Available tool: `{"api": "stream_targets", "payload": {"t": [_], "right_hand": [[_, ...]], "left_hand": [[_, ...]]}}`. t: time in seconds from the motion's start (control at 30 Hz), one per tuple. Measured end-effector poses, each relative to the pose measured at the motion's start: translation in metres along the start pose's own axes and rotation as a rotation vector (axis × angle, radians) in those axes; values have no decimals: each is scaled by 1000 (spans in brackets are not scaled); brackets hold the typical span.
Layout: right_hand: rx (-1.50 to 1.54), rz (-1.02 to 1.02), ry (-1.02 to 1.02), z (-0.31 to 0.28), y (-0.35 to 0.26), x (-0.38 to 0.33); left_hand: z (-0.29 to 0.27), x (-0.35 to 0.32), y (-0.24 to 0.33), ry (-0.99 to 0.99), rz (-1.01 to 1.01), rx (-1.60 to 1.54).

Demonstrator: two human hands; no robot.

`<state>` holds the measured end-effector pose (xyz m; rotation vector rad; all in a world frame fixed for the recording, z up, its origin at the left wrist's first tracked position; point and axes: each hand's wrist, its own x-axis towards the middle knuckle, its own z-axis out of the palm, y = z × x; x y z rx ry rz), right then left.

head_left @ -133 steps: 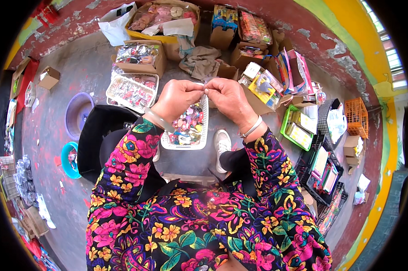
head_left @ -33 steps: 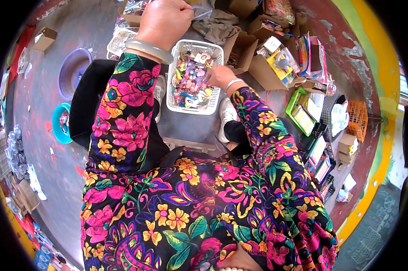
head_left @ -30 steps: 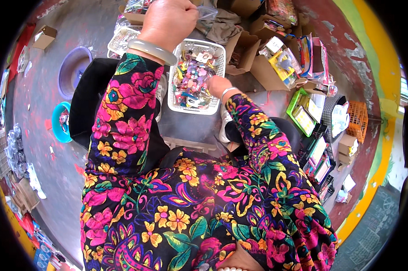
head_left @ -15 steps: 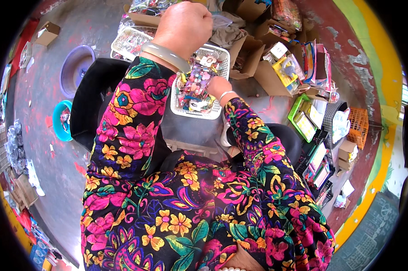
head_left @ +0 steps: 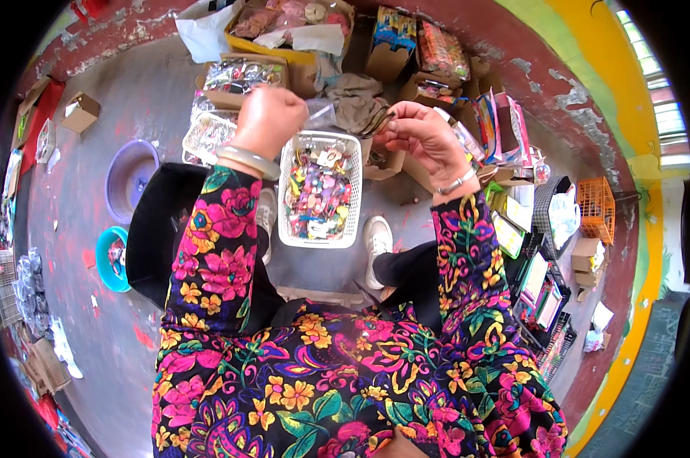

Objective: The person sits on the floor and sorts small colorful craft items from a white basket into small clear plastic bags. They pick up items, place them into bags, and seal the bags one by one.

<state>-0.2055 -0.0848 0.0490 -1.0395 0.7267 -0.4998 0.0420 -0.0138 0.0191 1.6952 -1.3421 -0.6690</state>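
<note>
Raised in front of me, my left hand (head_left: 269, 122) is closed, knuckles up, on a clear plastic bag (head_left: 320, 114) that shows past its fingers. To the right, my right hand (head_left: 425, 141) pinches a few thin, dark, curved bands (head_left: 378, 122) between thumb and fingers; their exact kind is too small to make out. Between and below the hands, a white plastic basket (head_left: 287, 240) holds a heap of small colourful packaged trinkets (head_left: 318, 191). It stands between my shoes, apart from both hands.
A second white basket (head_left: 188, 153) sits behind my left forearm. Cardboard boxes (head_left: 288, 49) of packaged goods and a grey-brown cloth (head_left: 355, 95) lie beyond. Purple (head_left: 116, 195) and turquoise (head_left: 104, 267) basins stand left; an orange crate (head_left: 598, 210) stands right.
My right hand has risen out of the basket's contents and moved right, now with dark bands in it. My left hand has come lower and left, still closed with the bag. The view has tilted up.
</note>
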Motion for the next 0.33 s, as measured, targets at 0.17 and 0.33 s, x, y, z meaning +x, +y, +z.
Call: {"api": "stream_targets", "payload": {"t": [0.17,0.33], "right_hand": [[-5,-174,77,24,-17,-17],[-199,-213,66,21,-1,-6]], "left_hand": [[17,-8,14,-181,-182,-128],[22,-14,24,-285,-190,38]]}}
